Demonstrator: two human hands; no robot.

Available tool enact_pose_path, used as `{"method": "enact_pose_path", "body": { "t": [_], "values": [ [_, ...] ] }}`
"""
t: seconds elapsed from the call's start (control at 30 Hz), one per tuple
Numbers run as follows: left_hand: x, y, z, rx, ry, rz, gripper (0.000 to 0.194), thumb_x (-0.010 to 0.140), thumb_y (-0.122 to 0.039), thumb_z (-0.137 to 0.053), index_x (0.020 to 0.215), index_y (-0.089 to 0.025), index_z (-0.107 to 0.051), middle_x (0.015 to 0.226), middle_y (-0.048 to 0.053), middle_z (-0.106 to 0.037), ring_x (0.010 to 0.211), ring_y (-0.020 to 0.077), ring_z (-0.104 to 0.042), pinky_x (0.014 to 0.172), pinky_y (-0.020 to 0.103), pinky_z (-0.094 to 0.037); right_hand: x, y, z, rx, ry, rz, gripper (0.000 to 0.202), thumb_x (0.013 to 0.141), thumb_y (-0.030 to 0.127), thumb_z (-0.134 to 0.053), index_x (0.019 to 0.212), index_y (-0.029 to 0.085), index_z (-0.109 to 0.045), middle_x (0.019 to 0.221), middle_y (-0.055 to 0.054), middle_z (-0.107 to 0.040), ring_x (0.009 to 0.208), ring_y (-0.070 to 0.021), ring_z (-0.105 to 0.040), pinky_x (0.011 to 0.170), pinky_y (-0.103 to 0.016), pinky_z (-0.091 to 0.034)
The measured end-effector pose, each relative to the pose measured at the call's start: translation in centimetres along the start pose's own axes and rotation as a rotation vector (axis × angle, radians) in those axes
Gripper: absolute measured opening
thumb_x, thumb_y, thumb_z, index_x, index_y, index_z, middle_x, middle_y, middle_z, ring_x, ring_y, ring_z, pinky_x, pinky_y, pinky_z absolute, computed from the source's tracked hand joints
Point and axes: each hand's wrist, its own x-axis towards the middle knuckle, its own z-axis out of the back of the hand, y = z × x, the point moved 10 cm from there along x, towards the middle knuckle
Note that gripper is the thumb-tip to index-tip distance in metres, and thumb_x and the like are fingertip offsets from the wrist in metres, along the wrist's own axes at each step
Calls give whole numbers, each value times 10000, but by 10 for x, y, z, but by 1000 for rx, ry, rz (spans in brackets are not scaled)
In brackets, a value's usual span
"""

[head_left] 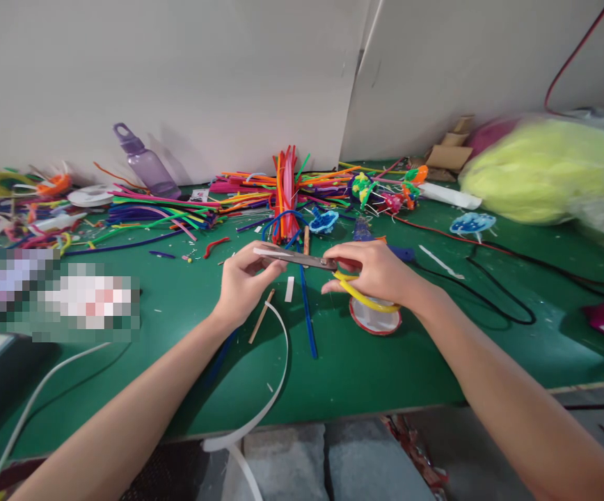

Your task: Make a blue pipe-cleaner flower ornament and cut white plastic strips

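My right hand [378, 271] is closed around the yellow handles of a pair of scissors [307, 259], whose blades point left. My left hand [247, 282] pinches a narrow white strip [284, 348] close to the blade tips. A short end of the strip lies along the blades, and the rest curves down over the table's front edge. Below the hands are a small cut white piece [289, 289] and a thin wooden stick [261, 316]. Under the scissor handles lies a round white thing with a red rim [376, 321], partly hidden by my right hand.
Bundles of coloured pipe cleaners [286, 195] lie along the back of the green table [177, 390]. A purple bottle [150, 163] leans at the wall. Blue jellyfish-like pieces [472, 223], a black cable [500, 316] and a bag of yellow material [542, 170] are at right.
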Motion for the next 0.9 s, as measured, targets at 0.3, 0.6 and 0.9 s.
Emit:
{"method": "enact_pose_path", "body": {
  "t": [0.3,0.6,0.9],
  "values": [
    [0,5,1,-52,-11,11,19,753,-200,-729,750,-182,-728,787,5,-670,711,103,-617,637,215,-500,0,0,0,-4,-8,6,472,680,551,-767,958,176,-700,807,-36,-697,666,-144,-568,615,-255,-398],
    [1,10,1,-105,-16,48,27,730,-200,-746,750,-187,-733,790,1,-671,694,101,-624,637,217,-510,-1,1,2,-34,-20,21,479,678,561,-763,957,176,-703,793,-33,-697,646,-143,-562,610,-256,-397],
    [1,12,0,-100,-5,90,63,759,-238,-730,797,-189,-723,776,-3,-662,711,103,-621,675,217,-510,-1,-2,2,-40,-10,9,467,681,548,-768,962,181,-701,793,-31,-695,655,-144,-567,612,-254,-393]
  ]
}}
